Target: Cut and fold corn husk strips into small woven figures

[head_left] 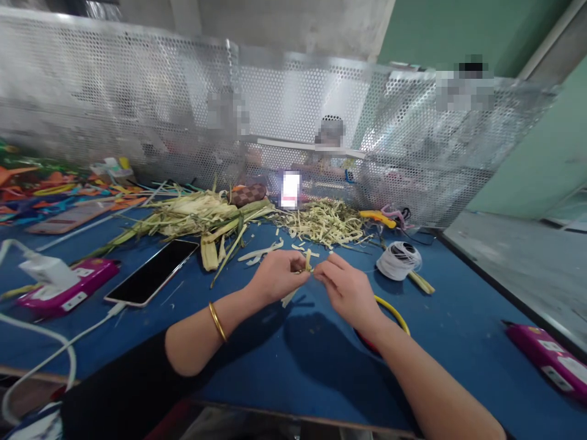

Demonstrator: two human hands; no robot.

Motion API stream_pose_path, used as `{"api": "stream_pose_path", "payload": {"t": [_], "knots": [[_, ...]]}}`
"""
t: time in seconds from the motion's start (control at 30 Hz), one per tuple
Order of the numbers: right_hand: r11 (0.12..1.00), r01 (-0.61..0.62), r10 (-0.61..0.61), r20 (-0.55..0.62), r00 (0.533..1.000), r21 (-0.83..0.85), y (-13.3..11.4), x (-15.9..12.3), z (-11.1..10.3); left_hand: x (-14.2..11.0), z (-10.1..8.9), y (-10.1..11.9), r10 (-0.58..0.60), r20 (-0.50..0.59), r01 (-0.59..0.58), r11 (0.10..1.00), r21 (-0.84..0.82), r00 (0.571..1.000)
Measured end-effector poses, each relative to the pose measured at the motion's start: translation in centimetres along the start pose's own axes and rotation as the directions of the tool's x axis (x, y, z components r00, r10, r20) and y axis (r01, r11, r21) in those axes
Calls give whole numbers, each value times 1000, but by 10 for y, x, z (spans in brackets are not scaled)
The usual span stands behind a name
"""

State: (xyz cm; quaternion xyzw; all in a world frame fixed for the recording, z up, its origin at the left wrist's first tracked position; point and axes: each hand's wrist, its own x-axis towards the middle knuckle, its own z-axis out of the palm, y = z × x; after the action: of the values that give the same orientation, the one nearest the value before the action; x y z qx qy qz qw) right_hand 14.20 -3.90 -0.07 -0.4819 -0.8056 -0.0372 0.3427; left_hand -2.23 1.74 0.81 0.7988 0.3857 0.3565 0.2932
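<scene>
My left hand (279, 274) is closed, pinching a small pale strip of plant leaf (309, 259) that stands up between thumb and fingers. Close on its right, the fingers of my right hand (346, 289) are pressed together beside the strip. A faint thread appears to run to them from a spool of white thread (392, 261) on the table; the fingertips hide most of it. Both hands are above the blue table (275, 379). Loose pale shavings (261, 252) lie just beyond them. Under my right forearm a yellow ring-shaped piece (395, 313) shows in part.
Cut strips (323, 223) are heaped behind the hands, with long dried leaves (197, 214) to their left. A phone (156, 272) on a white cable and a purple power strip (76, 287) lie left. Yellow-handled pliers (378, 218) rest near a perforated metal screen (413, 146).
</scene>
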Motion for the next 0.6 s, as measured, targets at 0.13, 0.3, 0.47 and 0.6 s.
{"api": "stream_pose_path", "payload": {"t": [0.13, 0.3, 0.47, 0.6], "knots": [[997, -28, 23, 60, 998, 77, 10, 5, -7, -1, -2, 2, -60, 264, 107, 980, -166, 963], [819, -324, 200, 293, 935, 474, 24, 11, -12, -3, -7, 8, -24, 545, 337, 809, -482, 838], [392, -568, 349, 454, 820, 724, 22, 10, -1, -1, -4, 6, -72, 464, 380, 691, -615, 883], [206, -602, 447, 473, 759, 772, 18, 8, 9, 2, -2, 2, -167, 290, 324, 673, -664, 942]]}}
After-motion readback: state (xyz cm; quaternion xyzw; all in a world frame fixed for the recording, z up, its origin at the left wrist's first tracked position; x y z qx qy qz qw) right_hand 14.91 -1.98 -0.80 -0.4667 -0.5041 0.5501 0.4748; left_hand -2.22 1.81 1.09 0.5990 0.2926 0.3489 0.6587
